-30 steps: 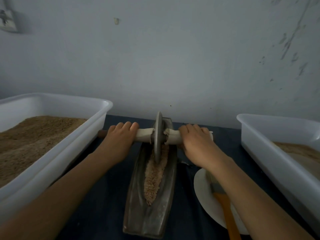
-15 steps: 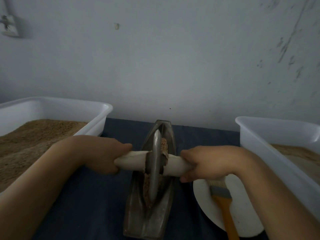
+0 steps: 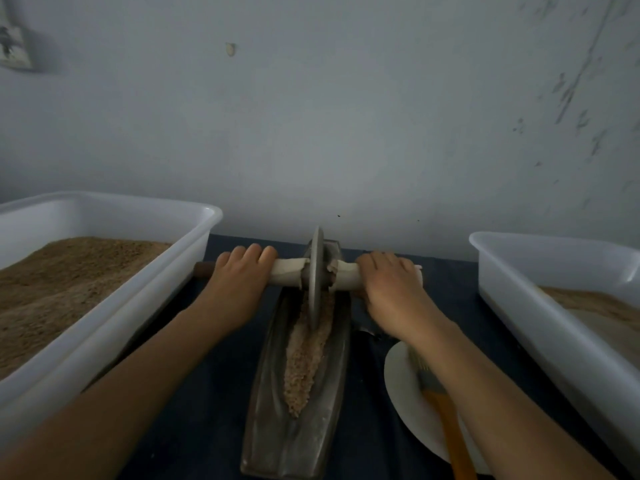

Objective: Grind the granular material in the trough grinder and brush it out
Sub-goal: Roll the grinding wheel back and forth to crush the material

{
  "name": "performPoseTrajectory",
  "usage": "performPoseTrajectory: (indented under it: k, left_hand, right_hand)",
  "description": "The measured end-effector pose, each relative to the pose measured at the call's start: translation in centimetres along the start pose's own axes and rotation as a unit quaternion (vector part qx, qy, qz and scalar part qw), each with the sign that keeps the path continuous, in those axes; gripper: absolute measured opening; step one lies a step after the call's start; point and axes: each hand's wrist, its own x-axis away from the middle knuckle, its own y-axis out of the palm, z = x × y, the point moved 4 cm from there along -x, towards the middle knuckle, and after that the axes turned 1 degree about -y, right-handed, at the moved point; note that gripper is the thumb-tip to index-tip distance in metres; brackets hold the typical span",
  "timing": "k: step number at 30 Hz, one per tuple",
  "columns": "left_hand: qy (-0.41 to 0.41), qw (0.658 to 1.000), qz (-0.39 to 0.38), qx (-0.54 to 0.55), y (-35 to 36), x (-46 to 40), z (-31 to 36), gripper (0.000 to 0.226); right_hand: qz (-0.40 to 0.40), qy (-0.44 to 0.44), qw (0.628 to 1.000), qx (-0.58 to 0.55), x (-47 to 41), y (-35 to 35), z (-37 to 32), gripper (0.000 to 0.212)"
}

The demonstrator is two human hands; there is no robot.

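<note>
A long metal trough grinder (image 3: 273,410) lies lengthwise on the dark table, with a strip of pale brown granular material (image 3: 304,358) along its groove. The metal grinding wheel (image 3: 315,271) stands upright at the trough's far end, on a white-wrapped axle handle (image 3: 287,270). My left hand (image 3: 235,289) lies over the left half of the axle, fingers curled over it. My right hand (image 3: 391,292) lies over the right half in the same way. A brush with an orange handle (image 3: 450,431) lies on a white plate (image 3: 405,403) under my right forearm.
A white plastic tub (image 3: 145,306) of brown granules stands at the left, close to the trough. Another white tub (image 3: 540,327) with paler material stands at the right. A grey wall rises just behind the table's far edge.
Half a second ago the wheel was pulled back to the trough's middle; both hands have now rolled it forward to the far end, uncovering the material in the groove.
</note>
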Motion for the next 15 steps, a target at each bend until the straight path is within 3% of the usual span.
performPoseTrajectory:
  k: [3, 5, 8, 11, 15]
  left_hand:
    - [0.0, 1.0, 0.004, 0.01, 0.2, 0.2, -0.2, 0.035]
    - [0.01, 1.0, -0.026, 0.005, -0.3, 0.4, -0.2, 0.035]
    - [0.034, 0.991, -0.13, -0.001, -1.6, 0.6, 0.1, 0.038]
    - [0.055, 0.964, -0.257, 0.023, -3.1, 1.6, 0.4, 0.035]
    - [0.08, 0.922, -0.375, 0.045, -5.2, 3.4, 0.5, 0.029]
  right_hand:
    - [0.017, -0.007, 1.0, -0.005, -0.1, 0.2, -0.1, 0.036]
    - [-0.016, -0.013, 1.0, 0.001, 0.1, -0.1, -0.1, 0.031]
    - [-0.142, -0.019, 0.988, -0.052, 0.9, -1.3, -0.4, 0.026]
    - [-0.273, -0.032, 0.953, -0.127, 2.1, -2.8, -1.1, 0.026]
    - [-0.338, -0.065, 0.93, -0.128, 3.2, -4.5, -1.8, 0.037]
